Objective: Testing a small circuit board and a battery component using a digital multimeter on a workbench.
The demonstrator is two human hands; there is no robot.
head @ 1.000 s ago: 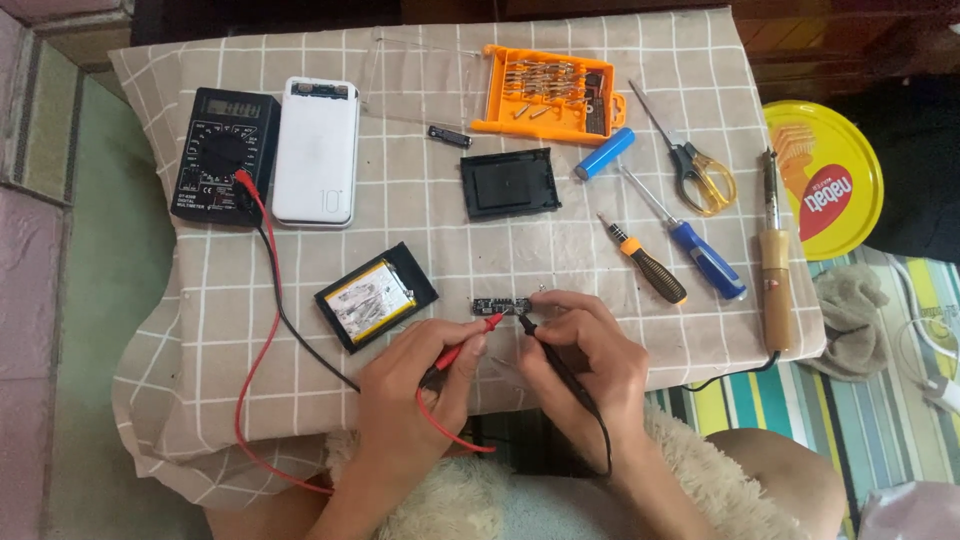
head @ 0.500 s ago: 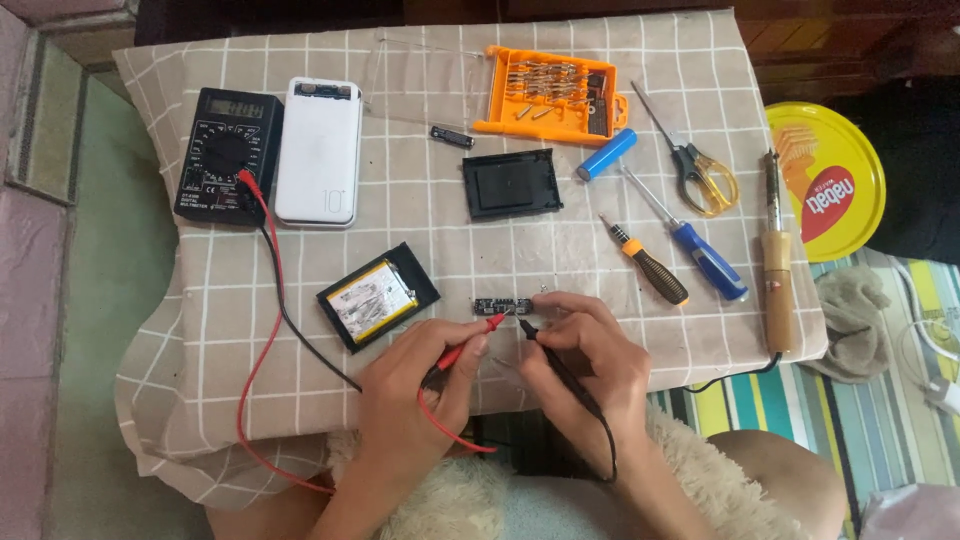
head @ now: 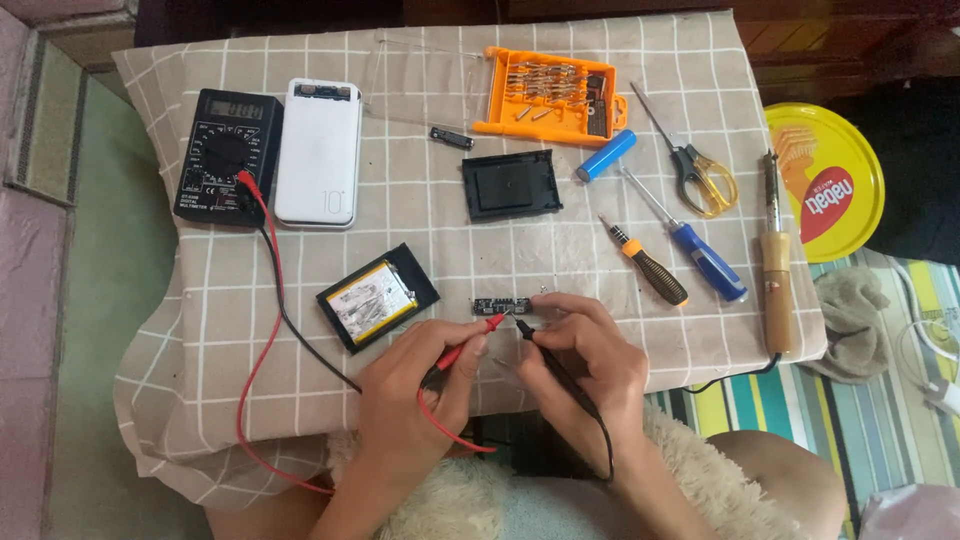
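Checked tablecloth (head: 300, 300): probe tips (head: 497, 320) hide circuit strip (head: 500, 303) contacts (tiny).

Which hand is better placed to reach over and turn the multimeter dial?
Left. The left hand with the red probe is on the multimeter's side; the right hand holds the black probe farther away.

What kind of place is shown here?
Probably a home electronics-repair table: a multimeter, a soldering iron and an orange screwdriver-bit set lie on a checked tablecloth.
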